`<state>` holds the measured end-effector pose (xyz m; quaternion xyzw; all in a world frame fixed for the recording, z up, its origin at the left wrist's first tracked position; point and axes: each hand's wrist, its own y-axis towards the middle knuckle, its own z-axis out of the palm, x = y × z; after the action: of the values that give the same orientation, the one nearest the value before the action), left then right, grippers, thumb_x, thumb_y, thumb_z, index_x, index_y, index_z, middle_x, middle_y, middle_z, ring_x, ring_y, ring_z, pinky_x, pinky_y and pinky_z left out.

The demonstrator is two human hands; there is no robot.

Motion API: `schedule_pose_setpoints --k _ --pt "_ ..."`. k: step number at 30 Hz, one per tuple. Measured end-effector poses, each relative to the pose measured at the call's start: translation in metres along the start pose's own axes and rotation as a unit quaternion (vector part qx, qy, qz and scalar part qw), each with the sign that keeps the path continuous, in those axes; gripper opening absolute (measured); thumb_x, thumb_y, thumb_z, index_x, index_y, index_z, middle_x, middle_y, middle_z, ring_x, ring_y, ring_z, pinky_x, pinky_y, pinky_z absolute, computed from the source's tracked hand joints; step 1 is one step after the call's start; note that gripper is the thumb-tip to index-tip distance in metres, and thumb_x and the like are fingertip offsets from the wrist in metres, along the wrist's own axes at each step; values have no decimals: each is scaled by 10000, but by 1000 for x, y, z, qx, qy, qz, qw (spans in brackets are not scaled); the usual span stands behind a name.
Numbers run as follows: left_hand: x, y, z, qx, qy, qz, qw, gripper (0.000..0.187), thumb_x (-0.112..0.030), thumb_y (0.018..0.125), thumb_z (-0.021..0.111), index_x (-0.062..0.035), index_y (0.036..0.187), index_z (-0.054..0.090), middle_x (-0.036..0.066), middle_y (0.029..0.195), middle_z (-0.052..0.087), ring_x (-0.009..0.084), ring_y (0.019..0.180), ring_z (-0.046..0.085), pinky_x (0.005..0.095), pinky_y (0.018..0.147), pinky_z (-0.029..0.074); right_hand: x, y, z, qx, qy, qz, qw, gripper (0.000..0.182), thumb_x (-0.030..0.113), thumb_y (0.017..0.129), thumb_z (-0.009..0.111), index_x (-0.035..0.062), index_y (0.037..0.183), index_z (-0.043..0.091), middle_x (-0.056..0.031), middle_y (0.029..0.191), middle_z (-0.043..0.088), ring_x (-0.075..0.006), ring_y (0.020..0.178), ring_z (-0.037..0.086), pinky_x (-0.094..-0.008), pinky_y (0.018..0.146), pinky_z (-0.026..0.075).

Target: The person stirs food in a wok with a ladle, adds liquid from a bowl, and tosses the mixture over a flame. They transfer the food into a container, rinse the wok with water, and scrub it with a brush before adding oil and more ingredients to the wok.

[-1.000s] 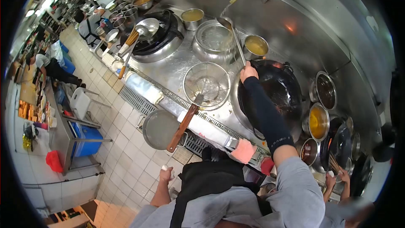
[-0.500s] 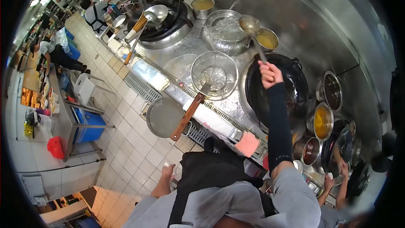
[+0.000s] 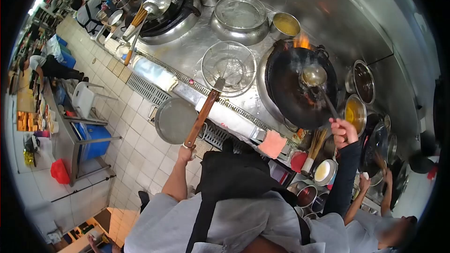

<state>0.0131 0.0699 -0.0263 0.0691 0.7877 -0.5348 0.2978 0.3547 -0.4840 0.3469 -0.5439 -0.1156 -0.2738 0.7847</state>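
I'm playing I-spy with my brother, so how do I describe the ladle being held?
Find the big black wok with flames at its rim. The ladle is over it, its handle in the person's right hand. Unlike the wire basket with the wooden handle, it has a shiny round bowl and a grey handle.

Black wok (image 3: 288,86); brown strainer handle (image 3: 203,118)

Ladle (image 3: 313,75) over wok (image 3: 291,94); flames (image 3: 302,42) behind
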Motion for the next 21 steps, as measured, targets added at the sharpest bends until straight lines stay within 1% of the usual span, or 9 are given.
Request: schedule_pose_setpoints --k 3,4,7,11,12,14,16,17,21 --pt "7 2 -3 -4 8 -15 1000 379 -310 890 746 -19 1118 658 77 848 662 185 616 627 339 476 526 -35 3 -4 -115 -273 -141 945 216 211 983 625 17 1068 583 11 712 510 -63 461 411 -244 348 314" --pt "12 0 -5 -11 17 -27 999 377 -309 893 747 -12 1108 659 80 855 663 187 623 631 339 475 528 -38 10 -13 -159 -378 -145 901 277 205 959 640 -13 1123 592 -54 720 586 -187 520 543 -344 440 448" --pt "27 -13 -12 -24 8 -61 998 366 -278 879 768 13 1073 659 93 883 667 203 659 649 347 477 541 -68 64 -17 -259 -603 -512 555 381 193 940 658 -17 1247 577 -158 804 656 -317 670 646 -456 633 531" --pt "65 -29 -20 -31 -22 -86 996 380 -224 822 819 38 1049 665 125 914 679 228 710 675 368 489 563 -64 162 53 -177 -443 -535 698 428 177 927 681 12 1301 556 -193 882 682 -372 768 674 -483 744 533" --pt "77 -31 -21 -38 -36 -82 995 396 -221 810 830 47 1049 664 132 911 682 230 712 678 373 501 566 -57 161 94 -126 -384 -435 804 405 174 925 685 3 1270 561 -192 883 682 -367 762 674 -475 750 539" --pt "105 -29 -26 -54 -65 -75 994 430 -215 785 851 66 1049 661 145 904 687 234 716 683 383 526 573 -33 188 150 -56 -327 -323 886 352 168 913 689 -11 1199 590 -214 905 693 -375 773 686 -469 772 554" --pt "123 -36 -29 -117 -57 -48 990 451 -218 779 854 92 1039 653 147 901 689 235 719 684 385 544 571 -14 263 184 -88 -445 -400 797 309 173 879 691 -22 1115 645 -266 972 711 -409 850 704 -476 819 561" --pt "130 -39 -32 -149 -53 -35 987 462 -219 776 855 104 1033 649 147 900 690 235 720 685 385 552 571 -9 295 204 -133 -536 -469 689 301 181 857 693 -29 1072 676 -293 1019 716 -430 911 711 -481 849 562" --pt "143 -60 -49 -238 -196 -13 951 437 -198 778 840 103 1013 629 132 851 679 230 716 687 374 585 572 1 357 287 -200 -670 -374 610 326 251 794 697 -23 964 739 -289 1061 719 -435 1075 684 -471 957 542"
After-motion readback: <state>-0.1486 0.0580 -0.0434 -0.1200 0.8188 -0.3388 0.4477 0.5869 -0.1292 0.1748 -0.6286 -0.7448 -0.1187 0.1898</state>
